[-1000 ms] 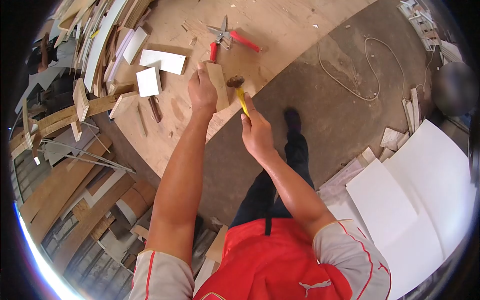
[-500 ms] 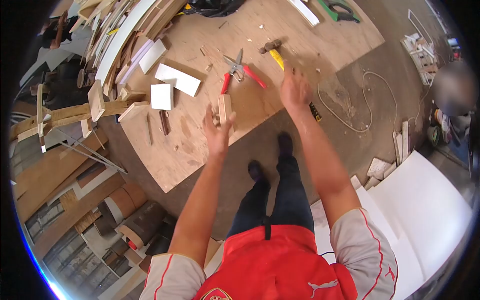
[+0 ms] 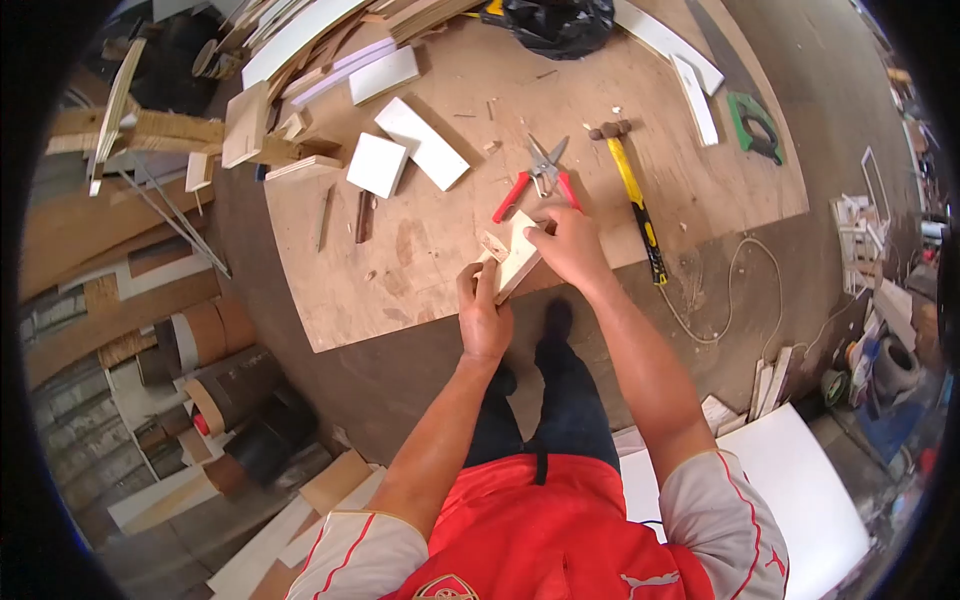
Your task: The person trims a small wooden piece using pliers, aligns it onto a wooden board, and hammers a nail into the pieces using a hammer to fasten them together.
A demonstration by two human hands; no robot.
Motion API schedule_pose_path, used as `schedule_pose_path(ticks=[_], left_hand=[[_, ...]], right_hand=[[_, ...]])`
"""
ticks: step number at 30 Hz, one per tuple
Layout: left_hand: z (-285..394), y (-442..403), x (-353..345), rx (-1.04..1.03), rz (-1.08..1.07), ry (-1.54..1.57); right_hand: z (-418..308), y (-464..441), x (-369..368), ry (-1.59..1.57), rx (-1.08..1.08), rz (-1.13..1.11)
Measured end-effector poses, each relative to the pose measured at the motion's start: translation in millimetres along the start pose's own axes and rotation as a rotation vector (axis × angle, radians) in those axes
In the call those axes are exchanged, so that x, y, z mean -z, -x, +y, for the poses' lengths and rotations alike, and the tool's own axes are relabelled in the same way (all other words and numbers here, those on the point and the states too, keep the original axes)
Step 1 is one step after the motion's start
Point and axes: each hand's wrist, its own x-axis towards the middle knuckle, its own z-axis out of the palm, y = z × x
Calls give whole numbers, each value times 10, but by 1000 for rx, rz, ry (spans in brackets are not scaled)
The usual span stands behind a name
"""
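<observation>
A pale wooden block (image 3: 516, 262) is held tilted near the front edge of the plywood tabletop (image 3: 420, 140). My left hand (image 3: 485, 318) grips its lower end, with a small wood piece (image 3: 493, 246) beside the fingertips. At the upper end, my right hand (image 3: 572, 246) is closed on the block, thumb on top. Just beyond it lie red-handled snips (image 3: 540, 180) with their blades spread, partly hidden by my right hand. A hammer (image 3: 632, 185) with a yellow and black handle rests to the right, apart from both hands.
White blocks (image 3: 424, 145) lie left of the snips. A green-handled saw (image 3: 755, 128) and white strips (image 3: 694, 98) are at the far right. A black plastic bag (image 3: 560, 25) sits at the back. A cable (image 3: 730, 310) loops across the floor.
My right hand has left the hammer's handle and moved left onto the wooden block. My left hand now grips the block, which has tilted. The camera view has shifted.
</observation>
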Motion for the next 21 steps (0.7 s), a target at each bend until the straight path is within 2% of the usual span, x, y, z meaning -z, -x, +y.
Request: schedule_pose_path(ticks=[1,4,5,8,10,13,15,18,21], left_hand=[[-80,-20,38,69,-27,58],[-363,-123,204,-34,-18,26],[-473,-165,260,-68,-24,22],[-776,-304,429,-152,-53,64],[-916,-349,490,-166,-70,166],[-1081,-463,473,-256,-28,37],[-1127,-509,444,-226,-15,-4],[-1164,-493,382,-173,-8,-40],[-1179,-478,346,-102,7,-51]], right_hand=[[51,-16,-93,-102,-99,-27],[67,1,-345,-385,-213,-15],[211,-16,-508,-419,-152,3],[265,-36,-807,-479,-168,50],[245,-30,-885,-339,-111,108],[160,10,-946,21,28,218],[66,52,-910,288,41,237],[-27,80,-895,630,262,397],[32,67,-985,237,31,266]])
